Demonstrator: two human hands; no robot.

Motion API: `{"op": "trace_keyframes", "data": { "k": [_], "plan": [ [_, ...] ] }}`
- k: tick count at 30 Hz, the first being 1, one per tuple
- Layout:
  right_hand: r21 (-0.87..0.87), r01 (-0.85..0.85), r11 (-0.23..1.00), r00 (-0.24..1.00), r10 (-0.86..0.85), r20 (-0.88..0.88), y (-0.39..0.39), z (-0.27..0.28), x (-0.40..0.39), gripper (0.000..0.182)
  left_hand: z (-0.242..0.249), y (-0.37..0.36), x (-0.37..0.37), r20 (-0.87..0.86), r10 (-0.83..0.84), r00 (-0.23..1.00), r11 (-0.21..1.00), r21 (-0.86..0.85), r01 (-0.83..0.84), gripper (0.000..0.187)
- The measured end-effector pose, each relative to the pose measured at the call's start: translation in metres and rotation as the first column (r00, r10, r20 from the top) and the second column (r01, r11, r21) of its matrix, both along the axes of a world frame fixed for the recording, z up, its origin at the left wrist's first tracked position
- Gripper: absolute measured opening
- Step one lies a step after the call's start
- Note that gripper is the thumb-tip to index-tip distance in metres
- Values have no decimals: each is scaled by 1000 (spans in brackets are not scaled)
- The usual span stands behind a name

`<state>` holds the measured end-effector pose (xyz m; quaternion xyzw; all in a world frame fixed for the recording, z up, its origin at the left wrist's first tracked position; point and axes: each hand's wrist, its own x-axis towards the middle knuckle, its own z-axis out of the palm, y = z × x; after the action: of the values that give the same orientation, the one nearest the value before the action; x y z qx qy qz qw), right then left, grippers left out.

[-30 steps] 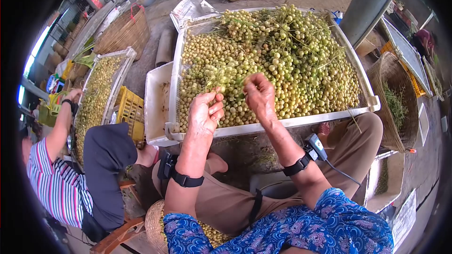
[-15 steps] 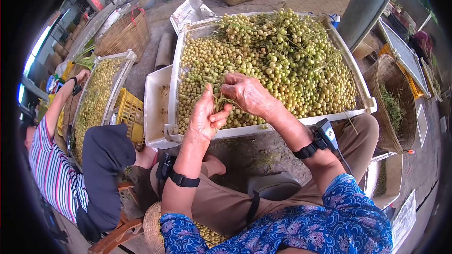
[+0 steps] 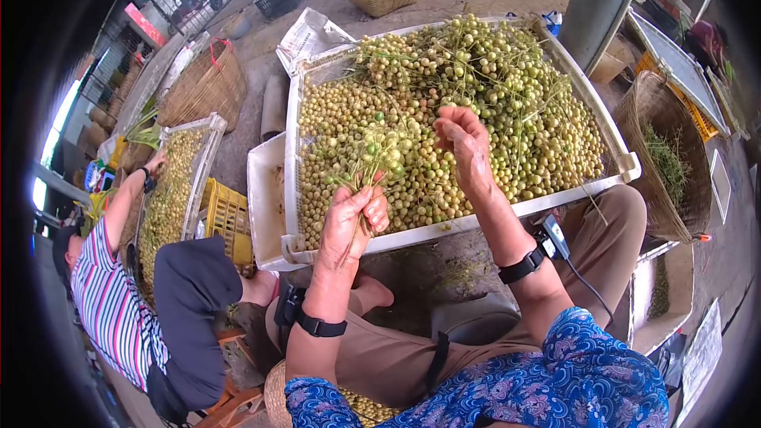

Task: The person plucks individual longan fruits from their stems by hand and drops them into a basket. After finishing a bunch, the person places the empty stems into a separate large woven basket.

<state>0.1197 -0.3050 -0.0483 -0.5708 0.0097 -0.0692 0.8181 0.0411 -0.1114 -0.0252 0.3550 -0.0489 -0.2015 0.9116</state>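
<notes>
My left hand (image 3: 353,218) is closed around the thin stems of a bunch of small round yellow-green fruits (image 3: 372,154), held up over the near left part of a large white tray (image 3: 444,220). Some fruits on the bunch are bright green. To the right, above the heap, my right hand (image 3: 466,147) has its fingers curled in; whatever they may hold is hidden. Loose fruits (image 3: 337,115) cover the tray's left side. Fruits still on their stems (image 3: 507,71) are piled at the back and right.
A co-worker in a striped shirt (image 3: 119,301) reaches over another fruit tray (image 3: 208,139) at left. A yellow crate (image 3: 230,218) stands between the trays. Wicker baskets stand at left (image 3: 208,87), back (image 3: 380,0) and right (image 3: 634,123). A grey post (image 3: 606,8) rises behind the tray.
My hands were together over the near left of the tray. The right hand has moved away to the right and up; the left now holds the fruit bunch upright by its stems.
</notes>
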Motion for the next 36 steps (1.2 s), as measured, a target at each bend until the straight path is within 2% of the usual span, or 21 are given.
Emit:
{"op": "trace_keyframes", "data": {
  "k": [1,3,5,6,7,11,12,15,17,19,22,23,24,25,27,29,30,31,33,34,36],
  "plan": [
    [128,-102,987,985,118,-124,0,-13,3,24,1,-4,-2,2,-14,1000,1000,9,14,28],
    [352,-284,892,887,384,-257,9,-12,-5,29,4,-17,-6,-65,93,994,994,59,-90,30],
    [610,-333,719,853,506,-131,25,-26,-7,39,-4,-21,-4,-79,52,996,998,52,-48,30],
    [604,-420,677,806,584,-95,26,-24,-6,45,-9,-23,-3,-50,54,997,997,64,-51,29],
    [566,-408,716,817,563,-124,30,-26,-3,44,-10,-25,-2,-22,59,998,995,75,-57,27],
    [599,-407,689,812,574,-109,26,-26,6,35,-3,-22,-4,-37,43,998,989,142,-37,24],
    [605,-389,695,813,567,-129,22,-25,6,31,-3,-17,-3,-45,29,999,994,102,-25,27],
    [401,-329,855,900,412,-141,11,-19,7,20,0,-7,0,-7,120,993,990,74,-119,25],
    [320,-198,926,941,272,-203,5,-2,7,25,8,0,3,-10,74,997,996,-43,-75,25],
    [221,-64,973,985,97,-144,1,8,12,27,14,7,5,-19,87,996,994,-65,-88,24],
    [35,9,999,971,-17,239,7,66,-12,32,12,13,7,-67,110,992,994,-6,-111,22],
    [-123,80,989,935,-32,353,10,79,-21,26,10,12,7,-69,120,990,993,-9,-121,22],
    [-260,203,944,837,-30,546,13,88,-26,22,8,8,8,-173,170,970,985,33,-167,20],
    [-357,348,867,701,13,713,17,93,-30,17,6,4,8,-272,218,937,976,76,-205,19],
    [-362,288,886,568,147,810,32,89,-39,18,4,-2,6,-310,232,922,972,108,-208,18],
    [-550,36,834,648,400,648,51,62,-48,15,4,-7,3,-183,175,967,984,15,-175,20],
    [-610,81,789,533,482,695,57,47,-49,17,-12,3,6,-88,109,990,993,-36,-113,24],
    [-612,17,791,583,489,648,64,29,-56,16,-10,0,6,-81,111,991,993,-35,-114,24],
    [-615,-74,785,580,536,614,63,32,-74,15,-7,-11,2,-276,321,906,946,139,-293,30],
    [-619,-83,781,582,542,606,61,32,-80,15,-11,-2,0,-280,221,934,975,70,-209,34],
    [-767,-16,642,501,669,549,57,34,-85,16,-18,7,-3,-290,220,931,974,120,-193,31]
  ]
}}
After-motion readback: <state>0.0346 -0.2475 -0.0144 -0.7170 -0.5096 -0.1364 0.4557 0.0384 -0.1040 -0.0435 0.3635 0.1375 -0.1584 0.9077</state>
